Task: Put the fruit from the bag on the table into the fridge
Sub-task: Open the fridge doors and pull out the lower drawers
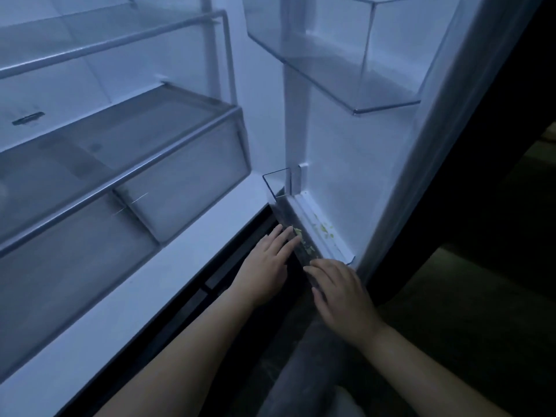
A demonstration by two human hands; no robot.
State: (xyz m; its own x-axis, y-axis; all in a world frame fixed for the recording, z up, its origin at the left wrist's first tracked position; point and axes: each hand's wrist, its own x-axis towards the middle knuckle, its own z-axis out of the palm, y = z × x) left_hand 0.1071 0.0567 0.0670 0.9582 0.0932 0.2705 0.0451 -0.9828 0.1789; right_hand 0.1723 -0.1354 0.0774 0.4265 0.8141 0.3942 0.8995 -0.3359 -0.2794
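Both bare forearms reach forward, left grip (267, 263) and right grip (343, 299) palm-down, fingers extended, close together.

Pretty dim overall, with a cold blue cast on everything. Seems lit from inside the fridge (90, 94): brightest on the white door (346, 152) liner and the strip under the drawers (186, 182). Falls off to near black on the right past the door edge, barely any detail in the floor (481, 311). Soft and kinda smeary all over, worst on the shelves (114, 46) at upper left, like motion blur. Shadows all soft, darkest in the gap below the fridge. Thin glints along the clear bin (391, 70) edges. Obvious wide-angle bending of straight lines toward the frame edges.
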